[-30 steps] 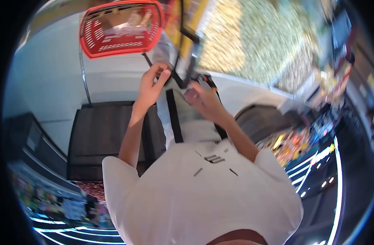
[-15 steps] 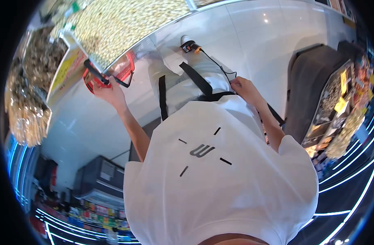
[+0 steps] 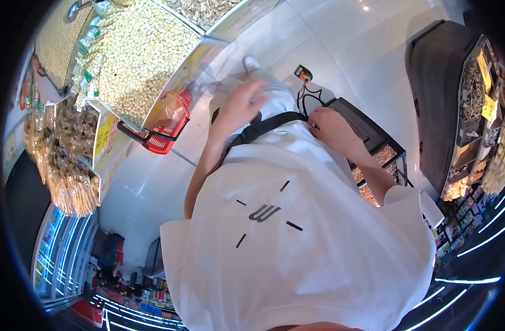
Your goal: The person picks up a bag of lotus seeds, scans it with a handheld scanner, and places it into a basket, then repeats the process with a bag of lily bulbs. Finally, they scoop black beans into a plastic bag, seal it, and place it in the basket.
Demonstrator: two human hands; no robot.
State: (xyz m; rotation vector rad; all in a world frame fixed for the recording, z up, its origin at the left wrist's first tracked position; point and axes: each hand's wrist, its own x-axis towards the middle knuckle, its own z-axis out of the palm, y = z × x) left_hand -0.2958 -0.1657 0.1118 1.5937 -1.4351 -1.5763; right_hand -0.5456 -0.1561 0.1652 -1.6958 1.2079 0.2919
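My left hand (image 3: 241, 107) is in front of my left thigh, near the black waist strap (image 3: 263, 128). Its fingers are blurred but look stretched out, and I see nothing in them. At my right hip, my right hand (image 3: 332, 128) is closed, with curled fingers on a looped black cable (image 3: 303, 102). Beyond the cable a small black-and-orange device (image 3: 303, 73) shows against the floor. A red shopping basket (image 3: 163, 138) with a black handle (image 3: 132, 132) stands to the left, apart from my left hand.
A bin of pale dried goods (image 3: 148, 52) rises at upper left, with bagged dried goods (image 3: 68, 165) beside it. On the right stands a dark display stand (image 3: 442, 94). A black-framed case (image 3: 374, 129) sits close to my right arm. Pale tiles (image 3: 335, 49) cover the floor.
My left hand has let go of the red basket and moved right, in front of my thigh. The small device has shifted right. The view has turned, and the black-framed case now shows.
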